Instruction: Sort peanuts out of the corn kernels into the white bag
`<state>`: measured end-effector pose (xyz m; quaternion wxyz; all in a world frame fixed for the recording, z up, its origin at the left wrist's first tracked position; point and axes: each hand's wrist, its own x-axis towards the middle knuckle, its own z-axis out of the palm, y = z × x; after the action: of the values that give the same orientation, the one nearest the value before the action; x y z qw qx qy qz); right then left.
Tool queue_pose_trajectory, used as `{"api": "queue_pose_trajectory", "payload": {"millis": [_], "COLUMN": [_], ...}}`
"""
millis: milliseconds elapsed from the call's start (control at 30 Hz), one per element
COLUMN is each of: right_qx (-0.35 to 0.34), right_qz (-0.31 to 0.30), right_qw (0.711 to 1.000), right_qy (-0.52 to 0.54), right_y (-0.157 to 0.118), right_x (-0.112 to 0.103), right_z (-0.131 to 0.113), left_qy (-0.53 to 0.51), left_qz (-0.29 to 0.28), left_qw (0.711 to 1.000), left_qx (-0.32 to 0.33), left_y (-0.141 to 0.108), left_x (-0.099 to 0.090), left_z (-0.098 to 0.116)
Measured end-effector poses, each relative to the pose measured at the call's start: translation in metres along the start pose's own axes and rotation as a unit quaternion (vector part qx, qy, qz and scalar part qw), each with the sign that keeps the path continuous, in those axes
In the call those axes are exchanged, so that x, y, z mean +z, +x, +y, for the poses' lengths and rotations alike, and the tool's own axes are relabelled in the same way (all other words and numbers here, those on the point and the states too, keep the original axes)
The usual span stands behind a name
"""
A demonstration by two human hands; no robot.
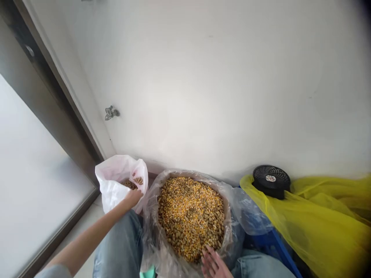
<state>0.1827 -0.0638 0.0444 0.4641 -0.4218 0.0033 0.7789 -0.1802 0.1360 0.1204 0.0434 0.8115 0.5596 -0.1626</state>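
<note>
A large clear plastic bag (150,220) stands between the knees, filled with yellow corn kernels mixed with brown pellet-like pieces (191,216). To its left is a smaller white bag (108,193) with brown pieces (129,184) inside. My left hand (133,198) is at the near right rim of the white bag, its fingers curled together; whether they grip the rim or a piece cannot be made out. My right hand (213,264) lies at the near edge of the corn mix, fingers spread and slightly bent, with nothing visible in it.
A black round fan (271,180) rests on yellow mesh cloth (313,216) at the right, over a blue crate (272,243). A metal tap (111,112) sticks out of the white wall. A dark-framed door is at the left. Something green (148,272) shows at the bottom.
</note>
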Motion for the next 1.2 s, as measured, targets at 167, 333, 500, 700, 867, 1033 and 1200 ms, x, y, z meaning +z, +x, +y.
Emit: {"api": "queue_pose_trajectory", "payload": {"millis": [167,333,500,700,867,1033,1200], "right_qx": [0.044,0.038,-0.035,-0.062,-0.083,-0.108,-0.149], "right_qz": [-0.028,-0.009,0.03,0.054,0.076,0.094,0.115], "right_qw": [0.999,0.999,0.999,0.995,0.991,0.987,0.98], "right_qy": [0.013,0.007,-0.017,-0.05,-0.069,-0.071,-0.065], "right_y": [0.003,0.001,-0.01,-0.012,-0.008,-0.004,0.009], "right_x": [0.016,0.017,0.031,0.043,0.036,0.026,0.013], "right_z": [0.009,0.016,0.02,0.023,0.029,0.034,0.042], "left_qy": [0.053,0.047,-0.056,0.023,-0.051,-0.099,-0.267], "left_qz": [-0.049,-0.03,0.009,0.122,0.006,0.159,0.218], "left_qw": [0.993,0.99,0.998,0.988,0.994,0.98,0.938], "left_qx": [0.089,0.131,-0.017,-0.095,-0.097,-0.063,-0.034], "left_y": [-0.035,-0.041,-0.049,-0.042,-0.037,-0.035,-0.025], "left_x": [0.011,0.036,0.037,0.034,0.044,0.044,0.066], "left_z": [0.014,0.061,0.067,0.069,0.068,0.071,0.106]}}
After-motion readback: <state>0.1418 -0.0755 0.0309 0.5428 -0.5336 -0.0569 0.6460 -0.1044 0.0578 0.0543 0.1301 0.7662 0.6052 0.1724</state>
